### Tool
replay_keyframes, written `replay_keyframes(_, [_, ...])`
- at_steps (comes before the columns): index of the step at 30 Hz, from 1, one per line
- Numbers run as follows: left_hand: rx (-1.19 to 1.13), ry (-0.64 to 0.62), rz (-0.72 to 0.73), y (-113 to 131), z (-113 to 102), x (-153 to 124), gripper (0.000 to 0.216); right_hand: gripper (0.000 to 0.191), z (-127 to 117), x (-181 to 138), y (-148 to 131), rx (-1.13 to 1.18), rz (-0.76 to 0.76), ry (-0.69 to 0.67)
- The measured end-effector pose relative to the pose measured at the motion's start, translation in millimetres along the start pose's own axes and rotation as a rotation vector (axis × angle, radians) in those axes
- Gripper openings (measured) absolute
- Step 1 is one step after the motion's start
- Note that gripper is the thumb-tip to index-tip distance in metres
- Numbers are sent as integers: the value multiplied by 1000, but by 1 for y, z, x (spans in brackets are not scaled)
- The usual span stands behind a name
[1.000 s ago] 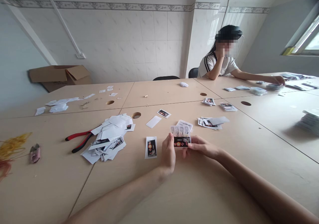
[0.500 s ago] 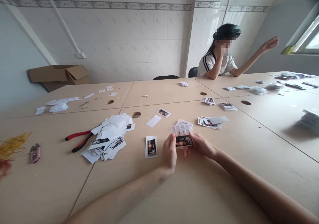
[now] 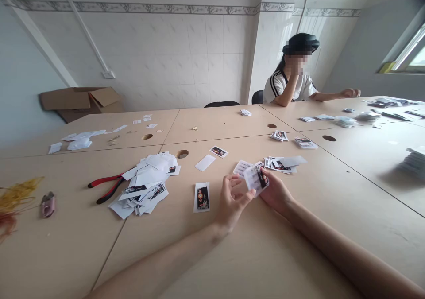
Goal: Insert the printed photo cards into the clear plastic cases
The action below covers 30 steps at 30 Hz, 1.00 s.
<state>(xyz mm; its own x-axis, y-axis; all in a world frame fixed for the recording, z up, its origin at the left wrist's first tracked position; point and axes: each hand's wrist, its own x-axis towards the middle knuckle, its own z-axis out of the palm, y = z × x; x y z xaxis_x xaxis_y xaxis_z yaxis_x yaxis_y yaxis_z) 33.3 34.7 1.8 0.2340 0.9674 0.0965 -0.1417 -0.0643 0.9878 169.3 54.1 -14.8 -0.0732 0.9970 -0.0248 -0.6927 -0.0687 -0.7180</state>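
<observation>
While my left hand (image 3: 232, 203) stands open over the pale wooden table (image 3: 335, 201), its fingers (image 3: 229, 188) loosely spread and curled, my right hand (image 3: 276, 193) pinches a small white printed card (image 3: 255, 178) between thumb and fingers. I hold the card tilted, its black label showing, just beside my left fingertips. Another white card (image 3: 242, 168) lies beyond it, near a loose pile of printed cards (image 3: 279, 164).
</observation>
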Motion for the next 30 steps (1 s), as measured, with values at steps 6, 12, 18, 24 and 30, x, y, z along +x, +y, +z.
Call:
replay_keyframes(6, [-20,-15,21,1,0,1,35,23,2,-7,0,-158,-14,-31])
replay_keyframes(12, [10,15,30,2,2,3,22,26,6,-11,4,-317,-99,-2])
replay_keyframes(18, [-25,-8,-2,9,3,1,21,26,5,-7,3,-310,-47,-20])
replay_keyframes(24, [-46,47,-23,5,1,2,22,44,4,-11,4,-933,-344,83])
replay_keyframes(30, [-115,42,-12,1,-3,5,20,83,11,-23,5,-1496,-535,115])
